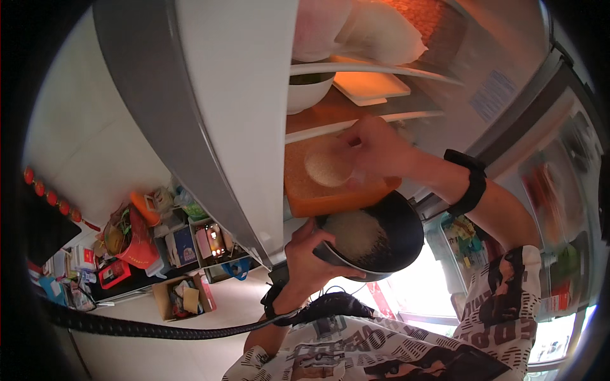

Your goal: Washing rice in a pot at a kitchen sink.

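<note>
My left hand [307, 262] grips the rim of a black, dark-lined pot [402, 233], thumb and fingers on its near left side. Pale grains that look like rice [355, 235] cover part of the pot's bottom. Just above the pot, an orange bin [324, 205] of similar grains sits in the lower part of an open refrigerator. Over the bin, my right hand [381, 147] is closed on what looks like a clear cup [329, 166] full of grains. Motion blur and my fingers hide the cup's exact shape. The pot's handle [431, 216] points right, below my right forearm.
Shelves above hold a white bowl [310, 95], white trays [374, 88] and a whitish bag [381, 35]. The refrigerator door [562, 190], with loaded racks, stands open at right. At left are a cluttered low cabinet [138, 285] and a cardboard box [183, 297]. A braided cable [157, 328] runs to my left wrist.
</note>
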`<state>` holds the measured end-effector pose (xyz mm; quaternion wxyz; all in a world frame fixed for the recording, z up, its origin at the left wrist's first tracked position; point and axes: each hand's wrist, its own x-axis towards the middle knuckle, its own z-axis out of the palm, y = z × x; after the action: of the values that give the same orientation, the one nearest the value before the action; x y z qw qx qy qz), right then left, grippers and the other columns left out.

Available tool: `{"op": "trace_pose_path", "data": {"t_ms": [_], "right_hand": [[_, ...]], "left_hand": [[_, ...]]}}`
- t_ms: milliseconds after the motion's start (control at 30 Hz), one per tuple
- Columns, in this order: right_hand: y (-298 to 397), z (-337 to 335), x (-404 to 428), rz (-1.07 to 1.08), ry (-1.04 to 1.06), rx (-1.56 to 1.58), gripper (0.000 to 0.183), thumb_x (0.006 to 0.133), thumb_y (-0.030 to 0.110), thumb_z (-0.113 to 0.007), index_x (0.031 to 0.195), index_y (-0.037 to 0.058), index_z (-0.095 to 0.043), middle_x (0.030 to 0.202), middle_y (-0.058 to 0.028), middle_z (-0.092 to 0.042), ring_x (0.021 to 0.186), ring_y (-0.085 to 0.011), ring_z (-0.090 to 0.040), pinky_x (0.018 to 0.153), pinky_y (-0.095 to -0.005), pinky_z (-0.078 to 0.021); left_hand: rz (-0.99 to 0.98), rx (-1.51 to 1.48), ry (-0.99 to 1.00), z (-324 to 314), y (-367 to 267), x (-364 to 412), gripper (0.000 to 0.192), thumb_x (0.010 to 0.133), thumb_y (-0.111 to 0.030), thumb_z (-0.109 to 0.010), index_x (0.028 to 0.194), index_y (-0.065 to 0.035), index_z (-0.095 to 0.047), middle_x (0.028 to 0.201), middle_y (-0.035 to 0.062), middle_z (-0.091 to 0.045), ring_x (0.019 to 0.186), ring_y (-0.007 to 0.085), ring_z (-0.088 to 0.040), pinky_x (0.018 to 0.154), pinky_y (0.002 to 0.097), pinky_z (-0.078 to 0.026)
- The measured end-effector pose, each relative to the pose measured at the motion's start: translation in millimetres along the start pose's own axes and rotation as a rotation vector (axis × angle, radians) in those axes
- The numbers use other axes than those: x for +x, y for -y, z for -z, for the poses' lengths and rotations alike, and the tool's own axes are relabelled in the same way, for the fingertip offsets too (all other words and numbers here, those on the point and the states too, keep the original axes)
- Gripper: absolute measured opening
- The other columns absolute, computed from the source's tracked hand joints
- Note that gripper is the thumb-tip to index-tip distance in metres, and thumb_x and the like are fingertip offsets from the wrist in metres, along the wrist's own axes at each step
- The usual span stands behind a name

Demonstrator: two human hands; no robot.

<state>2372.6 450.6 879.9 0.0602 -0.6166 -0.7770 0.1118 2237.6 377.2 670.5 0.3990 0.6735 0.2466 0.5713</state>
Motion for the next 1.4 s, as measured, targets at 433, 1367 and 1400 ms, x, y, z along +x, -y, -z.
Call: {"op": "trace_pose_path", "data": {"t_ms": [433,1367,1400], "right_hand": [[-22.9,32.4,-64.6,0.131,-0.23,0.02,0.029,0.085,0.005,-0.056,0.11,-0.0044,-0.065,0.079,-0.0113,-0.069,0.067,-0.0083,-0.064,0.057,-0.0249,-0.0529],[-82.5,-37.2,-136.1,0.516,-0.668,-1.109,0.04,0.066,0.006,-0.061,0.105,0.0055,-0.07,0.126,-0.0082,-0.06,0.065,-0.014,-0.063,0.069,-0.0255,-0.0556],[-79.2,-34.0,-136.0,0.556,-0.664,-1.109,0.033,0.067,0.006,-0.062,0.099,0.005,-0.071,0.118,-0.009,-0.064,0.066,-0.0138,-0.064,0.068,-0.0256,-0.056]], "left_hand": [[-0.012,-0.045,-0.008,-7.4,9.9,8.7,0.058,0.037,-0.032,-0.097,0.074,-0.0077,-0.06,0.098,0.0134,-0.063,0.092,0.0257,-0.064,0.08,0.0329,-0.052],[0.022,-0.181,0.04,-27.8,24.4,42.1,0.057,0.037,-0.021,-0.097,0.075,-0.006,-0.058,0.1,0.0121,-0.062,0.098,0.023,-0.061,0.085,0.0341,-0.05],[0.012,-0.187,0.023,-27.9,24.0,42.6,0.055,0.038,-0.023,-0.097,0.074,-0.005,-0.059,0.099,0.0133,-0.062,0.096,0.0234,-0.062,0.082,0.0342,-0.051]]}}
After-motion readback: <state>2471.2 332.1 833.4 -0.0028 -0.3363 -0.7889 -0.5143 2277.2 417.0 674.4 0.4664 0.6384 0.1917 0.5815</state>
